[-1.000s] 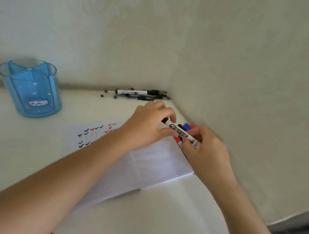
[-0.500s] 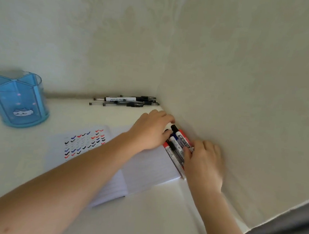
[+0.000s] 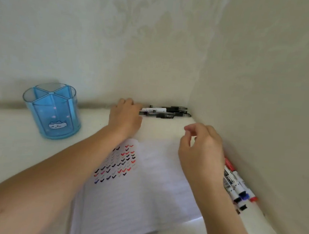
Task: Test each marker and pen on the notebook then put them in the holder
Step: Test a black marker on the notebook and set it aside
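On the worktop (image 3: 7, 150) beyond the notebook (image 3: 143, 190), my left hand (image 3: 125, 115) touches the pens (image 3: 166, 111), grip unclear; my right hand (image 3: 201, 150) hovers loose, empty. I should pinch one pen only.

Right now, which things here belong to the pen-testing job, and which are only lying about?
Job:
pens, with the left hand at their ends
markers along the wall
notebook, already ticked
holder
right hand, holding nothing

Only there:
table
wall
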